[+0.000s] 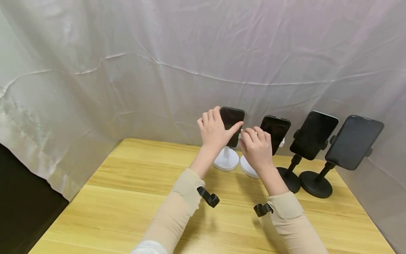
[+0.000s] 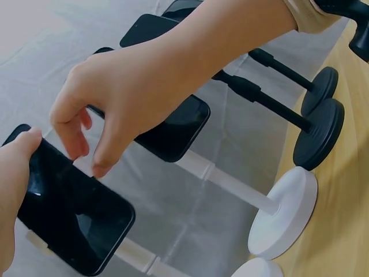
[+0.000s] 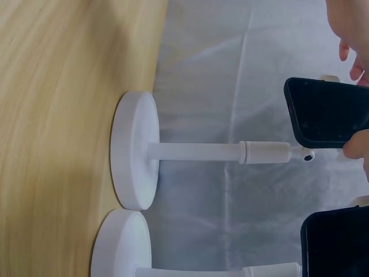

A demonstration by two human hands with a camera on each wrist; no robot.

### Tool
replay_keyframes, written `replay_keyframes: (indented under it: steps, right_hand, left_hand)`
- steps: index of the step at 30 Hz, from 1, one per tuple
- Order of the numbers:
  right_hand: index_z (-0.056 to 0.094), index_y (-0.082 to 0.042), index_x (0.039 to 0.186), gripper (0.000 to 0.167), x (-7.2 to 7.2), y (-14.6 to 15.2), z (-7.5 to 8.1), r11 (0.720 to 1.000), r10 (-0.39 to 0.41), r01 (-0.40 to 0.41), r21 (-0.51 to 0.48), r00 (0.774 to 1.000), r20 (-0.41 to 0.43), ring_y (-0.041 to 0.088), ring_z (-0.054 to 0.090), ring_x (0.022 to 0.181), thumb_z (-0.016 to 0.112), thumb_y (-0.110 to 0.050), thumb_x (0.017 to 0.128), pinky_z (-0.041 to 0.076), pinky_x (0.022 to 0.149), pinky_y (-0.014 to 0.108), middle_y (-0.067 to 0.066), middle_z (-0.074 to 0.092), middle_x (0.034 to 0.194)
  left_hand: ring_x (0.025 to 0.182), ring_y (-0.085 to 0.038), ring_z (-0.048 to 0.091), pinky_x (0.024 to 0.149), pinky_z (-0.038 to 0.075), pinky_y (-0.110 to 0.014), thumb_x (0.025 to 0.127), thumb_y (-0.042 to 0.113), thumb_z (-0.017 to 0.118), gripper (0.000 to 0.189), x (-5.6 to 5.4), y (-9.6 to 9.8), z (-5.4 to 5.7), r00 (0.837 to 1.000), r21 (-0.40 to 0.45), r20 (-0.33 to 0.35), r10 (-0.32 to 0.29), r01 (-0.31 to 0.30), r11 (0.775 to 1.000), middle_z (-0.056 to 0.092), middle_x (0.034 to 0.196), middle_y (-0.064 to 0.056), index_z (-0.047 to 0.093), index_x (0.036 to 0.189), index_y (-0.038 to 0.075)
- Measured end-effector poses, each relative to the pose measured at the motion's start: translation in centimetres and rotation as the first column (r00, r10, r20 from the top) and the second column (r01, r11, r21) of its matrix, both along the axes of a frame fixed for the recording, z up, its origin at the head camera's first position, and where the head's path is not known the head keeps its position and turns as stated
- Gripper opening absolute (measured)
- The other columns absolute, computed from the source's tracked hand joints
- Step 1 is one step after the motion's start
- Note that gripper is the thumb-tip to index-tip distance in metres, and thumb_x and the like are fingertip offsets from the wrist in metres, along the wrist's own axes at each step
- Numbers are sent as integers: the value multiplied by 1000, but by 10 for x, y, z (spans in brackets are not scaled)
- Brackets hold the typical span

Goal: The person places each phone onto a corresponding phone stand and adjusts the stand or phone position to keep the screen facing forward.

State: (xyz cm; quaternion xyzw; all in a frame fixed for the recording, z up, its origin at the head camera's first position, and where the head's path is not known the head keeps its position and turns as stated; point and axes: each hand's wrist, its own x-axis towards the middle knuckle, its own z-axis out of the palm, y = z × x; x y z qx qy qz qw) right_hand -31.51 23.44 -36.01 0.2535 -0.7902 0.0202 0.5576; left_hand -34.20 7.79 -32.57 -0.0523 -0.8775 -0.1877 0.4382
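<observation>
A dark phone point(image 1: 231, 121) stands upright on a white phone stand point(image 1: 226, 162), the leftmost of the row. My left hand point(image 1: 214, 132) grips this phone from its left side, thumb stretched across the screen and fingers along the far edge. At the phone's right edge my right hand point(image 1: 257, 146) pinches the stand's small white clamp point(image 2: 83, 167) between thumb and fingertips, as the left wrist view shows. Right behind that hand, a second black phone point(image 1: 276, 128) sits on another white stand point(image 1: 248, 168), partly hidden by my fingers and wrist.
Two black stands point(image 1: 317, 185) at the right each hold a phone, one dark-screened point(image 1: 315, 134) and one larger and greyer point(image 1: 354, 141). A pale fabric curtain point(image 1: 190, 84) hangs close behind the row. The wooden table point(image 1: 127, 197) reaches toward me under both forearms.
</observation>
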Motion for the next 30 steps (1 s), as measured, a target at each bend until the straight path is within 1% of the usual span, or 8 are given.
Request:
replay_keyframes:
  steps: [3, 6, 10, 15, 20, 26, 28, 30]
  right_hand:
    - [69, -3, 100, 17, 0, 2, 0, 1000, -7, 7, -3, 1000, 5, 35, 55, 99, 71, -10, 85, 40, 82, 47, 13, 68, 98]
    - [69, -3, 100, 17, 1, 4, 0, 1000, -9, 9, -4, 1000, 14, 35, 55, 98, 70, -11, 85, 40, 81, 47, 13, 68, 98]
    - [69, -4, 99, 17, 4, 9, -1, 1000, -10, 10, 6, 999, 36, 36, 56, 97, 69, -11, 84, 41, 78, 47, 14, 67, 97]
    - [70, -4, 102, 21, 12, 15, -3, 1000, -22, 23, -7, 996, 85, 36, 56, 97, 71, -12, 82, 41, 77, 47, 15, 66, 98]
    - [68, -6, 110, 29, 23, 20, 0, 998, -53, 55, -13, 987, 153, 36, 55, 101, 73, -17, 83, 42, 78, 49, 16, 64, 105]
    - [62, -9, 127, 49, 38, 24, 3, 996, -57, 71, -51, 971, 233, 40, 52, 114, 74, -28, 83, 43, 84, 57, 20, 60, 121]
    - [58, -11, 134, 55, 43, 26, 3, 994, -61, 81, -71, 967, 249, 41, 50, 120, 69, -37, 87, 42, 87, 60, 21, 57, 128]
    - [54, -14, 139, 61, 49, 27, 1, 991, -70, 98, -87, 959, 275, 42, 46, 127, 58, -51, 92, 40, 91, 63, 21, 53, 137]
  left_hand:
    - [98, -24, 50, 85, 37, -38, 78, 78, 54, 84, -1, -7, -1, 998, -36, -57, -40, 38, 999, 59, 110, -5, 49, 127, 11]
    - [103, -25, 50, 88, 37, -40, 81, 74, 56, 78, 0, -15, -1, 993, -60, -61, -99, 95, 994, 59, 112, -6, 51, 129, 13]
    - [115, -24, 48, 96, 37, -43, 86, 68, 55, 72, 5, -29, -1, 981, -60, 44, -191, 194, 979, 59, 120, -4, 50, 134, 16]
    - [131, -24, 41, 108, 32, -47, 89, 66, 51, 68, 14, -43, 1, 944, -57, 189, -271, 286, 956, 56, 130, -4, 50, 138, 18]
    - [143, -26, 33, 116, 24, -54, 90, 67, 49, 68, 23, -56, 3, 919, -111, 251, -303, 338, 935, 53, 140, -5, 52, 139, 20]
    - [151, -27, 19, 118, 14, -60, 89, 69, 48, 69, 37, -73, 1, 899, -139, 316, -302, 359, 923, 38, 155, -7, 50, 142, 25]
    - [152, -28, 15, 118, 13, -61, 88, 69, 48, 70, 41, -78, -1, 899, -139, 321, -299, 357, 924, 31, 159, -8, 47, 144, 26]
    - [153, -29, 11, 118, 12, -61, 88, 70, 49, 73, 46, -84, -5, 898, -135, 331, -291, 350, 927, 23, 162, -8, 42, 147, 29]
